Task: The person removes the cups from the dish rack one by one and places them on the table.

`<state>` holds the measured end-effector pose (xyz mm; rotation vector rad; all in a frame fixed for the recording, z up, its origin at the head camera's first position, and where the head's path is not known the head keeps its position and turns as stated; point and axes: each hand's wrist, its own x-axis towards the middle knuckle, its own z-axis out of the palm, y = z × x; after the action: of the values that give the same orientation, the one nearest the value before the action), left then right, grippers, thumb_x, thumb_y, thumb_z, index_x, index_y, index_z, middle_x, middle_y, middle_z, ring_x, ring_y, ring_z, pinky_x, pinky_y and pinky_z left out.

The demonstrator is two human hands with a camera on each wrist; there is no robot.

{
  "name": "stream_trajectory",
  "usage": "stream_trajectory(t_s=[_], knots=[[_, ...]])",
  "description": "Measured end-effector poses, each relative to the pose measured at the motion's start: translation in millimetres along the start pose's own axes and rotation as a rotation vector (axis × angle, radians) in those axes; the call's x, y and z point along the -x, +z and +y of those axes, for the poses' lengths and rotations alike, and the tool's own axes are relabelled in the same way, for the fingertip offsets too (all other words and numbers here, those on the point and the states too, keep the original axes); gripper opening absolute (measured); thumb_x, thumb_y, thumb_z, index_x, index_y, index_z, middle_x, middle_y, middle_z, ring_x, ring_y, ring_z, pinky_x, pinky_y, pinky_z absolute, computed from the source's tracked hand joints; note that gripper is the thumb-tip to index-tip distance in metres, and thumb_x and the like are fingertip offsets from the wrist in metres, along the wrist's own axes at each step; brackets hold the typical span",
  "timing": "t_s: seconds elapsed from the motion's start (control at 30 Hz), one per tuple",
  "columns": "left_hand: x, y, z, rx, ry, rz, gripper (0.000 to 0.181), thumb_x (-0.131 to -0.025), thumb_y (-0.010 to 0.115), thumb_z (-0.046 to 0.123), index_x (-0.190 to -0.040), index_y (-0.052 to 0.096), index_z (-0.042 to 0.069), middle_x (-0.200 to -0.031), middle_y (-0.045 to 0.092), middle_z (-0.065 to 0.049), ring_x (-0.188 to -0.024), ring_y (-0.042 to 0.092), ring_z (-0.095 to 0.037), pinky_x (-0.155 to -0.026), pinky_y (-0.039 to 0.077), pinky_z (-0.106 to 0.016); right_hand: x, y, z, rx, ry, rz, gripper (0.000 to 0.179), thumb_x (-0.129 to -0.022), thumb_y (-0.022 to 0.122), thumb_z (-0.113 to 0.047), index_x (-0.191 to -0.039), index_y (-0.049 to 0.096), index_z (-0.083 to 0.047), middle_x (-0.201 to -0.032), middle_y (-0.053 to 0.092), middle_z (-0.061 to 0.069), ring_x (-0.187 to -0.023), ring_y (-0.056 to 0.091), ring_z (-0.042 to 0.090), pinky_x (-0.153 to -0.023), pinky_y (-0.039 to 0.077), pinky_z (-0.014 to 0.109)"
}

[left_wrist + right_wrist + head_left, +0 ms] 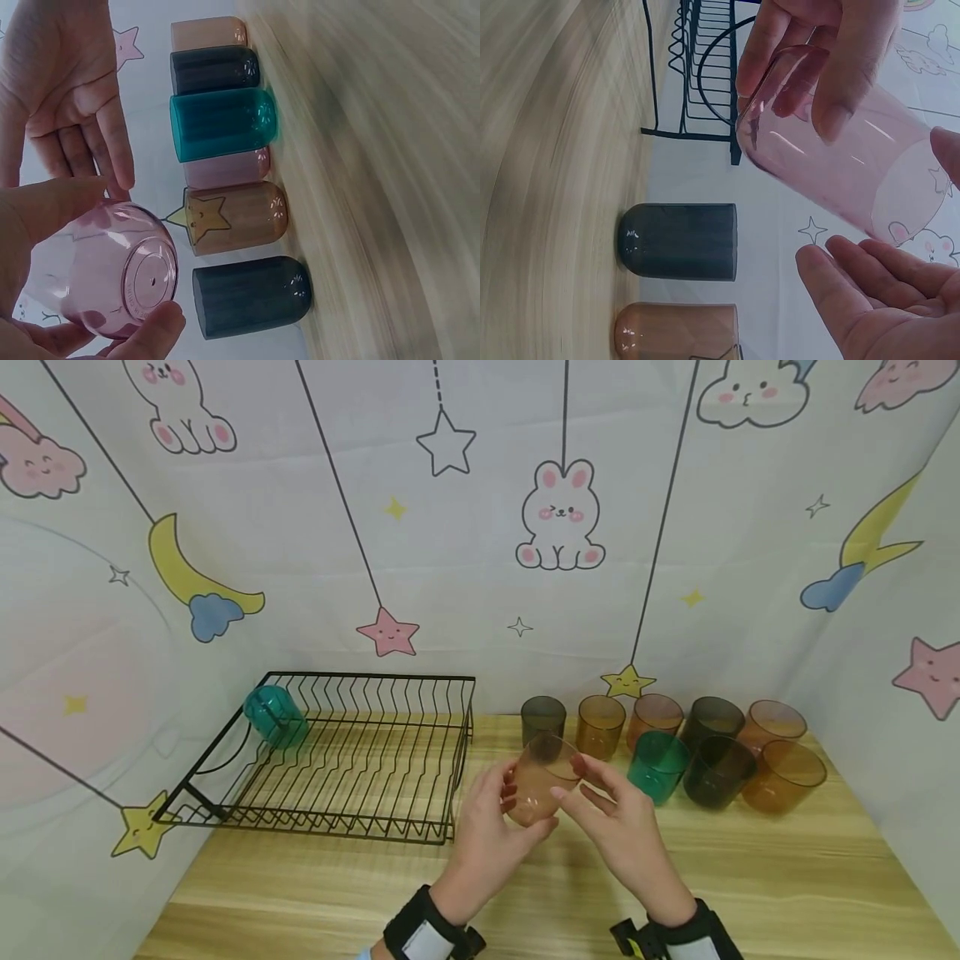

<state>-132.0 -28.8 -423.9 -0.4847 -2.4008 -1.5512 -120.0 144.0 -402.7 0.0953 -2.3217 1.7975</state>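
Observation:
A clear pink glass [542,785] is held up in front of me, tilted, its rounded base toward my left hand. My left hand [491,822] grips it near the base, thumb on one side and fingers on the other, as the left wrist view shows. At the rim is my right hand [618,822], its thumb overlapping the glass edge. In the right wrist view the right fingers [877,277] are extended beside the rim, not wrapped round the glass. A teal glass [276,717] lies tilted in the left end of the black wire dish rack [360,835].
Several tinted glasses stand upright at the back right, among them a grey glass [543,718], an amber glass [600,731] and a green-teal glass [657,770]. The wooden table [810,877] meets a patterned cloth backdrop [480,585] behind and at both sides.

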Motion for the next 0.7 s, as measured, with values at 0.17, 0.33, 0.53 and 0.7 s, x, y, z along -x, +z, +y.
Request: stream_trajectory(t_s=[0.17,0.33,0.53,0.7], knots=[[1.4,2.4,-1.5,-0.029,-0.025,-0.015,0.076,-0.069,0.082,0.032,-0.132,0.043,0.016,-0.114,0.048,0.003,-0.100,0.054,-0.016,-0.080,0.047,-0.025,-0.5,3.6,0.3,0.007,-0.034,0.011,0.066,-0.071,0.077,-0.043,-0.125,0.054,-0.014,-0.122,0.054,-0.001,-0.112,0.050,0.009,-0.086,0.044,0.030],[2.7,3.8,-3.2,-0.067,-0.041,-0.031,0.079,-0.070,0.078,0.043,-0.135,0.040,0.018,-0.114,0.047,0.007,-0.099,0.053,-0.012,-0.081,0.046,-0.024,-0.2,5.5,1.8,0.009,-0.070,0.023,0.067,-0.067,0.080,-0.040,-0.125,0.054,-0.016,-0.120,0.055,-0.002,-0.109,0.052,0.010,-0.083,0.046,0.029],[3.5,5.7,-4.0,-0.084,-0.039,-0.043,0.080,-0.071,0.075,0.051,-0.134,0.040,0.016,-0.113,0.049,0.004,-0.097,0.054,-0.012,-0.080,0.046,-0.024,1.3,7.1,0.3,0.015,-0.071,0.024,0.073,-0.065,0.082,-0.039,-0.127,0.053,-0.015,-0.119,0.057,0.000,-0.106,0.056,0.018,-0.078,0.049,0.028],[4.0,7.6,-4.8,-0.066,-0.033,-0.053,0.074,-0.073,0.075,0.046,-0.131,0.041,0.015,-0.110,0.050,0.004,-0.097,0.054,-0.012,-0.080,0.046,-0.025,3.3,9.1,-0.2,0.022,-0.051,0.027,0.075,-0.064,0.082,-0.040,-0.129,0.051,-0.015,-0.119,0.056,-0.002,-0.105,0.056,0.017,-0.078,0.049,0.028]])
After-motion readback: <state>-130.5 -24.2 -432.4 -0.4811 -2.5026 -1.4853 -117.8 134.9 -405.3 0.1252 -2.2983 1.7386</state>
